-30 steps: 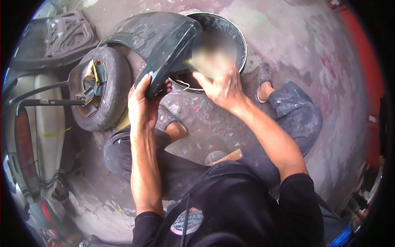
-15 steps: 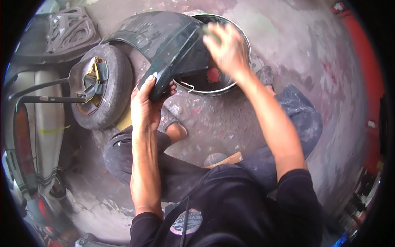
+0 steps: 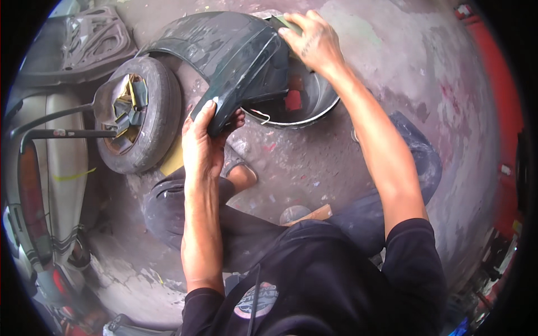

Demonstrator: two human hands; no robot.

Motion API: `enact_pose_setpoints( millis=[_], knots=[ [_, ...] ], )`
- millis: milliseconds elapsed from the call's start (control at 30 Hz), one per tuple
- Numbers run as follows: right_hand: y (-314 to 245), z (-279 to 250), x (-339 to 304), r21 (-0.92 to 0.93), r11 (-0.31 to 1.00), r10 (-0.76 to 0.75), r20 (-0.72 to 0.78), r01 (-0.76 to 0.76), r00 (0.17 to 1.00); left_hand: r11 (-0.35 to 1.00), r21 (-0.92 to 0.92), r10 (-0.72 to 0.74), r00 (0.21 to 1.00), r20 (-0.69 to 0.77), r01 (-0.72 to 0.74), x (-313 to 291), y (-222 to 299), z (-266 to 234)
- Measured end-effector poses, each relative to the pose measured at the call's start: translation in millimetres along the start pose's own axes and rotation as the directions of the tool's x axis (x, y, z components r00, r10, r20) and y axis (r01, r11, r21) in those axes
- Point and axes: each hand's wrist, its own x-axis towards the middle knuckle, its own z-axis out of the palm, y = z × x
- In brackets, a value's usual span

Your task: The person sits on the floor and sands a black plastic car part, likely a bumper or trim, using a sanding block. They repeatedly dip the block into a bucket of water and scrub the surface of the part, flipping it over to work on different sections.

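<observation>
A dark green curved car fender [image 3: 227, 47] lies over a round black tub [image 3: 316, 109], its far end reaching to the left. My left hand [image 3: 204, 131] grips its near lower corner, thumb on top and fingers underneath. At the fender's far right edge, my right hand [image 3: 314, 42] pinches a small green-grey piece of sandpaper [image 3: 288, 23] against or just beside the panel. The fender's surface carries dull, wet-looking streaks. Inside the tub a red piece [image 3: 293, 101] shows, and a pale strip [image 3: 259, 115] hangs near its rim.
Left of the fender a tyre [image 3: 159, 120] bears several folded sandpaper scraps [image 3: 134, 106]. Behind it lies a dark car door panel [image 3: 84, 47]. Car seats or trim [image 3: 64, 151] stand far left. A wooden strip [image 3: 314, 214] lies between my legs; a red object [image 3: 493, 101] is far right.
My right hand has moved up and slightly right along the fender's edge, and the sandpaper now shows. The fender has shifted slightly; my left hand still grips the corner.
</observation>
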Motion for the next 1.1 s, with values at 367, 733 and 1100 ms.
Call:
enact_pose_setpoints(
  millis=[367, 733, 1100],
  knots=[
    [-37.5, -22.5, -83.8, 0.020, 0.999, 0.027, -0.043, -0.026, 0.999, 0.998, 0.046, -0.045, 0.998, 0.041, 0.043, 8.9, 0.1, -7.7],
    [-86.4, -26.1, -99.8, 0.047, 0.994, -0.097, 0.034, 0.096, 0.995, 0.999, -0.047, -0.007, 1.000, 0.015, 0.007, 11.1, -3.9, -7.5],
    [-122.4, -31.0, -107.1, 0.084, 0.971, -0.228, 0.033, 0.225, 0.973, 0.998, -0.063, 0.000, 1.000, -0.001, -0.001, 8.9, -4.0, -4.0]
  ],
)
